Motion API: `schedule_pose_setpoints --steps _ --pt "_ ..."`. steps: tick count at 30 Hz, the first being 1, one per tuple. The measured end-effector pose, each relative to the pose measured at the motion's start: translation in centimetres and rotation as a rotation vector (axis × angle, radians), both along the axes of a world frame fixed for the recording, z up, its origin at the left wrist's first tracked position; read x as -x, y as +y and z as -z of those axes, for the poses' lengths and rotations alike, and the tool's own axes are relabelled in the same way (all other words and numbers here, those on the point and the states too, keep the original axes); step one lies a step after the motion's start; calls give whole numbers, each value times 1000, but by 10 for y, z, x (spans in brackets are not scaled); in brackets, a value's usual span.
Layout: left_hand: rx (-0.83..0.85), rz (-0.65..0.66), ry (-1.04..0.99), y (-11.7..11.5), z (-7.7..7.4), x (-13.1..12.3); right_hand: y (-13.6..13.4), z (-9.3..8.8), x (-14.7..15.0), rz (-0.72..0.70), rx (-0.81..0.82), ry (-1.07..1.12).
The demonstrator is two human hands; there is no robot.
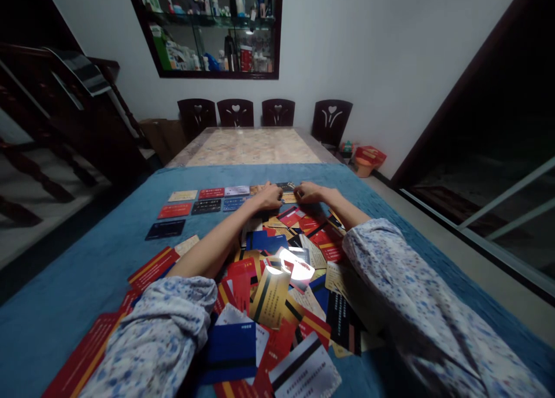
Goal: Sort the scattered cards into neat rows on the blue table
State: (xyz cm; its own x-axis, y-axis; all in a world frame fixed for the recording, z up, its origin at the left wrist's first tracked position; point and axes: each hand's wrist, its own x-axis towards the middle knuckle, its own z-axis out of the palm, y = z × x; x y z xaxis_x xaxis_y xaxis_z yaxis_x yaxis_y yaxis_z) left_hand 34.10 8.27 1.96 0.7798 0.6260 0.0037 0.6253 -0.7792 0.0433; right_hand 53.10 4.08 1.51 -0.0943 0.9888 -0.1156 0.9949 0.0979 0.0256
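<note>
We face a pale wall with a dark-framed, glass-shelved cabinet; four dark chairs stand at the far end of the table, a wooden banister at left, pale floor at right.

A blue cloth is spread over the table. A messy pile of cards is heaped in the lower middle of the frame. Left of the middle, more cards are laid in rows. Near the centre, a yellow card is seen between the left hand and right hand. Four chairs are lined up behind.
</note>
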Motion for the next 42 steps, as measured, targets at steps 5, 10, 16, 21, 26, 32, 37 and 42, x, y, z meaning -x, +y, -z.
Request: schedule_pose_setpoints --steps 5,10,16,21,26,32,37,42 --pt "23 -8 -10 -1 0 -1 3 -3 3 7 42 -10" --pt "31 -20 -28 -1 1 0 4 -2 3 28 30 -14" --pt "11 -21 5 0 1 1 3 -1 -2 13 31 -2" --pt "4 -27 2 -1 0 2 0 -2 -3 7 28 10" --pt "-5 -7 2 -2 1 3 -3 -3 -2 -7 12 16" --pt "-36 10 -14 -6 3 4 -6 -4 -2 5 4 51" --pt "-44 38 -84 -9 2 9 -15 -8 -4 41 -52 96" --pt "-91 56 -161 -10 1 20 -25 -16 -3 65 -63 97"
